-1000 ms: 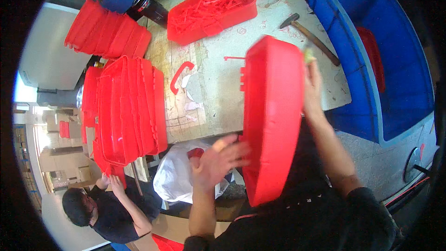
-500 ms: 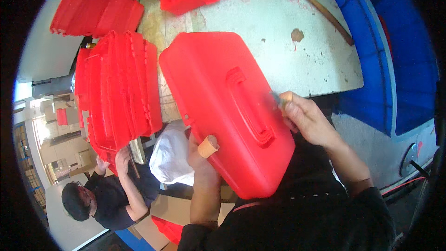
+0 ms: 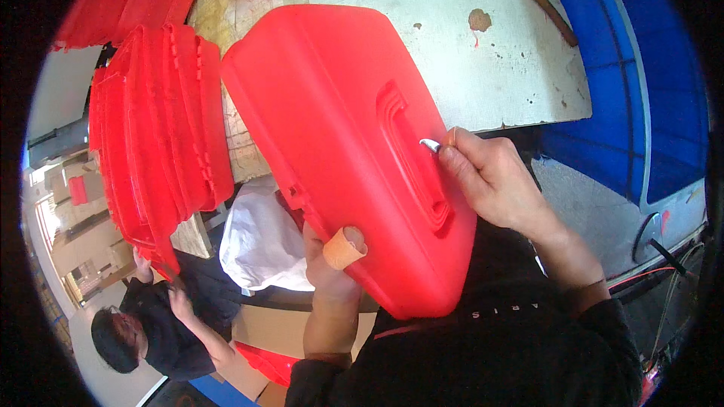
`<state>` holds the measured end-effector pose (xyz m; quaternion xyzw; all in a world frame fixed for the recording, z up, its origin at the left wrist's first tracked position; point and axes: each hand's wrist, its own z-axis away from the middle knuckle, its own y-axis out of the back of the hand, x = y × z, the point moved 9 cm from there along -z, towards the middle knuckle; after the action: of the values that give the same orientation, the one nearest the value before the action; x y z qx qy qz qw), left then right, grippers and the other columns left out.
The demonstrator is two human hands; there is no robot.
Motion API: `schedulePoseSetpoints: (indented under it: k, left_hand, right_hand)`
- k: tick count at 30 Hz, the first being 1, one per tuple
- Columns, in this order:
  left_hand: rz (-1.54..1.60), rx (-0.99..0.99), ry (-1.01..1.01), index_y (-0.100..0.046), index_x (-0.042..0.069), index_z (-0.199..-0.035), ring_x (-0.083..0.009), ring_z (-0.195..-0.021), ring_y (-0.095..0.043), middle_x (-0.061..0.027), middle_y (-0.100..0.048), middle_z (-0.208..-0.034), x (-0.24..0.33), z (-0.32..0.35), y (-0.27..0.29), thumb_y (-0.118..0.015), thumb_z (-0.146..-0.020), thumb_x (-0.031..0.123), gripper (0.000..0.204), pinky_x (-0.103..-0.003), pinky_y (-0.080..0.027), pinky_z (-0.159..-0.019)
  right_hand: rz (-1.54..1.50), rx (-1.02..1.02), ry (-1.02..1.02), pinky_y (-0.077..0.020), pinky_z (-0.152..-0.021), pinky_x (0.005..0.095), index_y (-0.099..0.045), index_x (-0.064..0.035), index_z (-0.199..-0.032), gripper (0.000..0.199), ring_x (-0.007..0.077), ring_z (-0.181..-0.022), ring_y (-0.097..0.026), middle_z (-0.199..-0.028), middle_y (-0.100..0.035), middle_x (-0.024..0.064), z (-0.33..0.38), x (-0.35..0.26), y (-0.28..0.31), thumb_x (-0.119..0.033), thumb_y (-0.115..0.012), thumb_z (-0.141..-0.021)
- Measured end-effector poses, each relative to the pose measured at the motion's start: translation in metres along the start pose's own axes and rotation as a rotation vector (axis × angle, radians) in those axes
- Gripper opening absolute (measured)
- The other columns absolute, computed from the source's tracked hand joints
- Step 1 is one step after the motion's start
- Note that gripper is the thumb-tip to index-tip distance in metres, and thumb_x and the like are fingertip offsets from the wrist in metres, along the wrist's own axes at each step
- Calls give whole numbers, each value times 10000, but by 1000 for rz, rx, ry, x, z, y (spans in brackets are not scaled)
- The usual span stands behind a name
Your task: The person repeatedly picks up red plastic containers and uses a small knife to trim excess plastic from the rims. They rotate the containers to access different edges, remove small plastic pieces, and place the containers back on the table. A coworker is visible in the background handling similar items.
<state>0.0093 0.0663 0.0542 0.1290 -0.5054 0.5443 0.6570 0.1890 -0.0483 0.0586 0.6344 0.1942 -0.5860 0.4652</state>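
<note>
That red shell (image 3: 324, 120) looks light yet stiff, the left hand (image 3: 327, 273) sensibly gripping its rim, the right hand (image 3: 494, 179) pinching a blade (image 3: 429, 144).

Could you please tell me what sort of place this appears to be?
Probably a workshop or small factory handling plastic parts: similar red shells are stacked at the left of a worn worktable, a co-worker is nearby, and the right hand holds a small blade at a large red case.

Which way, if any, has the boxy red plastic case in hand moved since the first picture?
Yes: the case has shifted left relative to the flat white worktable.
</note>
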Motion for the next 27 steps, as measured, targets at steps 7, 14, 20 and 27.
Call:
schedulePoseSetpoints:
  k: [7, 14, 20, 27]
  left_hand:
    - [5, -61, -6, -416, -13, -1432, -381, -1158, -623, -212, -593, -1305, -2, 0, -3, -534, -674, 57, 770, -523, -501, -1035]
    - [53, -48, 14, -404, -20, -1436, -386, -1150, -623, -227, -581, -1308, -3, 0, 4, -546, -682, 45, 770, -524, -509, -1025]
    - [145, -61, -11, -441, -36, -1374, -387, -1117, -637, -239, -618, -1232, -8, -1, 17, -553, -709, 55, 680, -524, -524, -997]
    - [64, -248, 165, -536, -33, -1300, -240, -923, -656, -149, -675, -1064, 4, 1, -10, -679, -753, 69, 574, -376, -527, -826]
  right_hand:
    - [131, -25, -60, -466, -548, 449, -564, -11, -891, 184, 407, -615, -610, -645, -561, 218, 2, 1, -1, -160, -550, -999]
    - [110, -73, -59, -473, -534, 462, -573, -34, -888, 155, 396, -609, -638, -621, -576, 201, 22, -2, -3, -155, -565, -985]
    - [65, -141, -155, -426, -533, 369, -574, -12, -918, 114, 282, -536, -576, -627, -524, 153, 29, -4, 6, -105, -554, -981]
    - [13, 51, 68, -515, -579, 404, -499, -28, -1159, 408, 372, -624, -665, -718, -628, 180, 9, -2, -2, -258, -716, -901]
